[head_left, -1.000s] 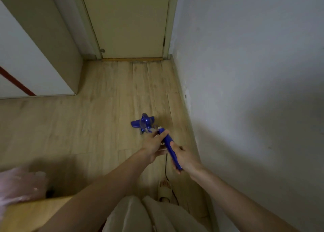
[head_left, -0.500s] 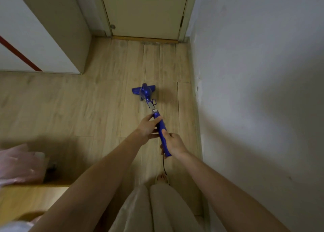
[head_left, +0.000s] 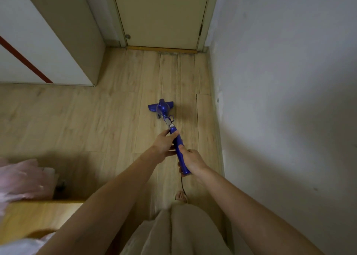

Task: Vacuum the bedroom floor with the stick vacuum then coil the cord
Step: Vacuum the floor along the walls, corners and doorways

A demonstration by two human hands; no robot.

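Vacuum head has pushed closer to the door. Left hand and right hand both wrap the handle. Cord trails by the foot: trip or snag risk.

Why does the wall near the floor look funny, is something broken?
Yes, a bit. The grey wall on the right has chipped, scuffed patches low down, beside the vacuum. The floorboards look grimy by the door.
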